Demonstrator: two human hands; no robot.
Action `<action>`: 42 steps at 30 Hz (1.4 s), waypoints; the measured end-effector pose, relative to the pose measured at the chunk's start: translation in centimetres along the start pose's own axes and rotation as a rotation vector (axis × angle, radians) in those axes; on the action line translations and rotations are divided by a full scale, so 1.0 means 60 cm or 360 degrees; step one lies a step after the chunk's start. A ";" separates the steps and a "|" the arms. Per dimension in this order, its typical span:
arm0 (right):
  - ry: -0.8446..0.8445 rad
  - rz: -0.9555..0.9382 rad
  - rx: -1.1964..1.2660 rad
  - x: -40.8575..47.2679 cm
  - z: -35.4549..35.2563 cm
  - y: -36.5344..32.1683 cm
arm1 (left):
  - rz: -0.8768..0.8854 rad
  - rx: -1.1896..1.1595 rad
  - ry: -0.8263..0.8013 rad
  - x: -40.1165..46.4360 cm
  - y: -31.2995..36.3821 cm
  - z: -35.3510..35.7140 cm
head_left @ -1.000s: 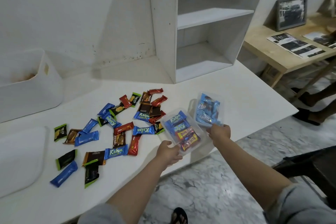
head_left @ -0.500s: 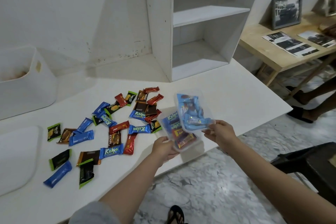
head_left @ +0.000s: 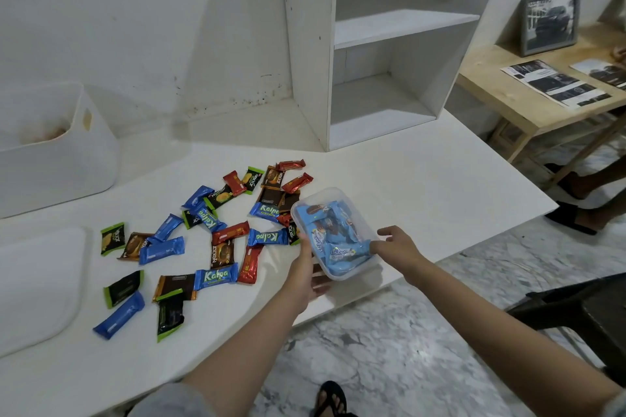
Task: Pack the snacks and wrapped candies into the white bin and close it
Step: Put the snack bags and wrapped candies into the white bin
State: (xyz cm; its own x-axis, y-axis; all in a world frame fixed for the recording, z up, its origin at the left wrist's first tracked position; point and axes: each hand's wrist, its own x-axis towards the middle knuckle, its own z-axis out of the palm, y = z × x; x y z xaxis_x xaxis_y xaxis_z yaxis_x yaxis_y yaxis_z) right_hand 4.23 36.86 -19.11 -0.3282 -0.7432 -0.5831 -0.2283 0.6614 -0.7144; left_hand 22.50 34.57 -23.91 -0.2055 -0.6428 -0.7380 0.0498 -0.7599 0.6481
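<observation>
White tabletop [head_left: 423, 186] under scattered snacks [head_left: 216, 240]; left hand [head_left: 306, 276] and right hand [head_left: 396, 249] grip clear container [head_left: 333, 234].

Head-worn view, downward over near table [head_left: 423, 186]

table [head_left: 423, 200] right of the clear container [head_left: 333, 234] – bare out to the edge | loose snack wrappers [head_left: 216, 240] crowd the middle, between container and white bin [head_left: 57, 152] | bin mouth open from above | flat lid [head_left: 37, 284] takes the near-left corner | shelf unit [head_left: 372, 54] blocks the back – wall behind it
</observation>
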 end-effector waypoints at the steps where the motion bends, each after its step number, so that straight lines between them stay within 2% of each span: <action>1: -0.0038 -0.0001 0.0014 0.003 0.001 -0.001 | 0.0023 0.0089 -0.0005 -0.002 0.003 0.001; 4: -0.0148 0.0039 0.0110 0.018 0.002 -0.003 | 0.0090 0.0242 0.0028 0.003 0.012 0.002; 9: -0.0165 0.0106 0.0249 0.033 0.005 -0.015 | 0.0073 0.0381 0.0050 0.010 0.033 0.014; 18: -0.0155 0.0216 0.0385 0.024 0.010 -0.022 | 0.0046 0.0303 0.0169 0.031 0.032 0.027; 24: -0.0156 0.0137 0.0431 0.015 0.034 -0.062 | 0.0152 0.0338 0.0071 0.011 0.066 -0.013; 33: -0.0252 -0.0093 0.0420 -0.022 0.142 -0.232 | 0.0485 0.0202 0.0049 -0.033 0.219 -0.166; 37: -0.0368 -0.0191 0.0464 -0.058 0.257 -0.327 | 0.0618 0.0297 0.0142 -0.083 0.296 -0.290; 42: -0.0429 -0.0302 0.0320 -0.097 0.420 -0.430 | 0.0707 0.0386 0.0228 -0.140 0.379 -0.475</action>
State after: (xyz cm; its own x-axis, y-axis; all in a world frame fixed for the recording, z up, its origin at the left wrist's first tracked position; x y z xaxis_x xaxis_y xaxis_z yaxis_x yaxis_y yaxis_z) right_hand 35.11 21.58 -7.00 -0.0389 -0.8681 -0.4949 -0.0686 0.4964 -0.8654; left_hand 53.23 19.93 -8.37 -0.0793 -0.9176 -0.3895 -0.1295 -0.3780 0.9167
